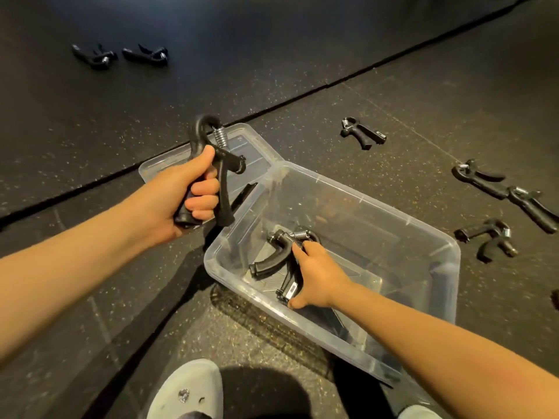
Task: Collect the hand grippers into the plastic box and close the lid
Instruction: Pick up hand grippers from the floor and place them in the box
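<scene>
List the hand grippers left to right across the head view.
Far floor gripper → neighbouring floor gripper → raised gripper in left hand → boxed gripper gripped by right hand, in plastic box → lone floor gripper → cluster of three at right, overlapping.

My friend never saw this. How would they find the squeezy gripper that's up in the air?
Find the clear plastic box on the dark floor. Left of it, over the flat lid, the left hand grips a black hand gripper with its spring on top. It alone is lifted up; the rest lie on the floor or in the box.
</scene>
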